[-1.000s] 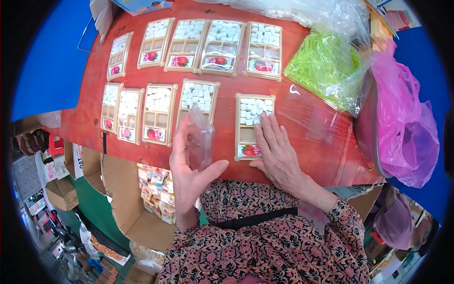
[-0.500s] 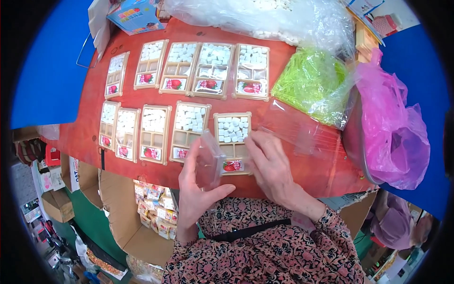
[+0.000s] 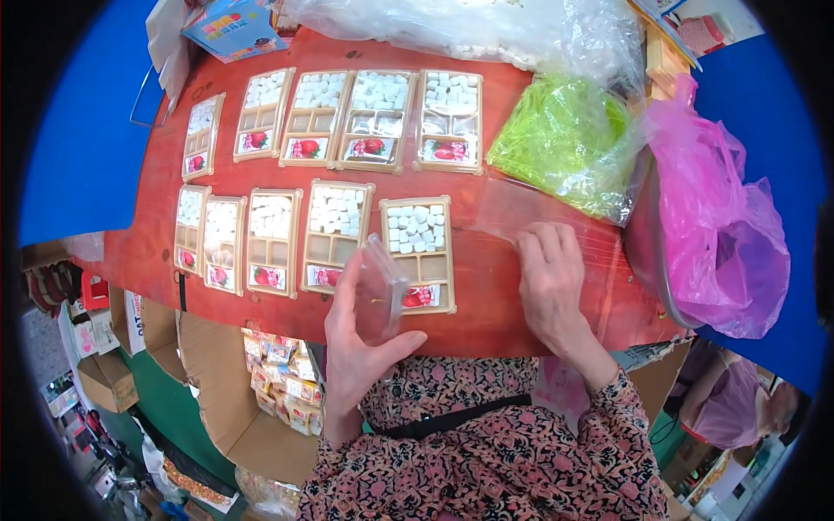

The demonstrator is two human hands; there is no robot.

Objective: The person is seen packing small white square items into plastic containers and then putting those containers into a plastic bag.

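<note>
I see my left hand (image 3: 360, 347) pinching a clear lid (image 3: 380, 291); my right hand (image 3: 549, 282), fingers spread, presses plastic bags (image 3: 512, 208) on the surface (image 3: 486, 304).

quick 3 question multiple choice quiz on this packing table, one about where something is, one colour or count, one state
1. Where does the green bag lie?
A. between the top row of trays and the pink bag
B. at the table's left edge
C. under the table

2. How many trays are in the row nearer the person?
A. three
B. five
C. eight

3. What is the left hand doing?
A. lying flat and empty on the table
B. holding a clear plastic lid
C. reaching into the pink bag

Answers:
1. A, the green bag sits right of the upper trays and left of the pink bag.
2. B, five trays can be counted along the near row on the red table.
3. B, the clear plastic lid stands tilted between its thumb and fingers, while the right hand presses on a clear film sheet.
</note>
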